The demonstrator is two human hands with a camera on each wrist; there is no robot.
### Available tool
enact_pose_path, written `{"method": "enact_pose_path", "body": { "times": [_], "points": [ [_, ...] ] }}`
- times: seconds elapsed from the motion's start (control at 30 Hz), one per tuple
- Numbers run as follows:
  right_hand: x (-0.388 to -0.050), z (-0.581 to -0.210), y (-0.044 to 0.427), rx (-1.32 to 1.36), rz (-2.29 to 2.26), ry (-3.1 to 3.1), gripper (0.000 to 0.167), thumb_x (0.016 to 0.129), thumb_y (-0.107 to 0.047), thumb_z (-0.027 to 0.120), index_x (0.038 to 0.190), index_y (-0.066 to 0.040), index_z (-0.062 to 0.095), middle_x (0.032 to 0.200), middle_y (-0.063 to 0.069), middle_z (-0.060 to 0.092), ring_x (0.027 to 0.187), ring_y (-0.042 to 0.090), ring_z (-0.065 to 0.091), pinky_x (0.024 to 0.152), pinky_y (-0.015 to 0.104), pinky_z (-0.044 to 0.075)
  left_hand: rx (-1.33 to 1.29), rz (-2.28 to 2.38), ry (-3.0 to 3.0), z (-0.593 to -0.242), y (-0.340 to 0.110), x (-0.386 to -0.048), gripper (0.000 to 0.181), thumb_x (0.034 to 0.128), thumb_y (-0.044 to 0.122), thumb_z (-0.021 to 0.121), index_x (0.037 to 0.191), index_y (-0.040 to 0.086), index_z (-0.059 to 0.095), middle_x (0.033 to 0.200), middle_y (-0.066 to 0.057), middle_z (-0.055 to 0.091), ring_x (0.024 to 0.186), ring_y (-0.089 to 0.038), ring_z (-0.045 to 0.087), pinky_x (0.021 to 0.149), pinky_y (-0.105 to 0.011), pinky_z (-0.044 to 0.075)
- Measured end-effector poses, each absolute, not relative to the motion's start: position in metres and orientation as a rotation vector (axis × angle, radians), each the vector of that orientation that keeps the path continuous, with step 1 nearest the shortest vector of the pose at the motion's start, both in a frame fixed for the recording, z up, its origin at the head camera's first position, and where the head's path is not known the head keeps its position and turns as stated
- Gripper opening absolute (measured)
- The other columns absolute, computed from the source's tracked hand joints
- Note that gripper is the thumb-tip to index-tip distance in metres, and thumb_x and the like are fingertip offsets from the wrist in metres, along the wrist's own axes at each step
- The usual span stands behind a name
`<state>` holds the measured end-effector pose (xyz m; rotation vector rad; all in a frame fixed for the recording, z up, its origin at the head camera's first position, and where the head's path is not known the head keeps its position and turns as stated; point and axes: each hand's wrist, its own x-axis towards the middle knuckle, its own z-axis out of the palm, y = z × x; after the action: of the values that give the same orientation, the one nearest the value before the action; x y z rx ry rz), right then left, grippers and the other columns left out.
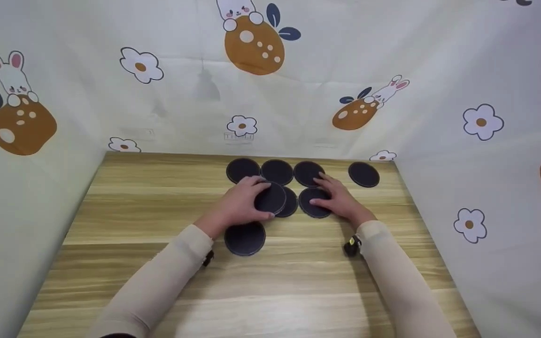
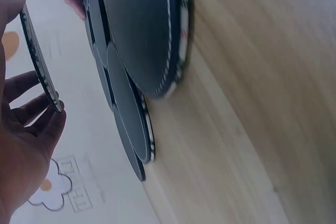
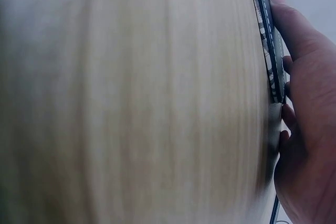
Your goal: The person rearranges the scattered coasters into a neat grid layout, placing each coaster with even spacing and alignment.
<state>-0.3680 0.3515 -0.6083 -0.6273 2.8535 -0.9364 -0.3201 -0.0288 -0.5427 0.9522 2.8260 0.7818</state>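
Note:
My left hand (image 1: pixel 243 203) grips a round black coaster (image 1: pixel 271 199) by its rim, thumb on the near side and fingers on the far side. In the left wrist view, this coaster (image 2: pixel 38 56) is tilted, off the table. Partly hidden behind it in the head view lies another coaster (image 1: pixel 291 203). My right hand (image 1: pixel 341 199) rests with fingers spread over a coaster (image 1: pixel 313 206) to its right, thumb on top. Its fingertips reach the edge of a coaster (image 1: pixel 307 172) in the back row. A single coaster (image 1: pixel 245 239) lies below my left wrist.
Two more coasters, one at the back left (image 1: pixel 241 169) and one beside it (image 1: pixel 277 172), continue the back row. A separate coaster (image 1: pixel 364 174) lies at the back right. Patterned cloth (image 1: pixel 176 112) walls the wooden table (image 1: pixel 261 300) at the back and sides.

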Motion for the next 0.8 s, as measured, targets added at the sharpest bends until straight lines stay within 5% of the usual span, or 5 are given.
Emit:
{"method": "enact_pose_path", "body": {
  "times": [0.8],
  "points": [
    [-0.367,-0.606,0.351,-0.616,-0.953,2.837,0.082,0.099,-0.039,0.086,0.166,-0.008,0.051,0.18,0.017,0.03,0.165,0.046,0.023,0.133,0.063,0.02,1.187,0.557,2.784,-0.551,0.021,-0.29,0.091,0.0884,0.065,0.084,0.159,0.012,0.06,0.163,-0.011,0.052,0.149,-0.031,0.049,0.116,-0.048,0.052]
  ]
}}
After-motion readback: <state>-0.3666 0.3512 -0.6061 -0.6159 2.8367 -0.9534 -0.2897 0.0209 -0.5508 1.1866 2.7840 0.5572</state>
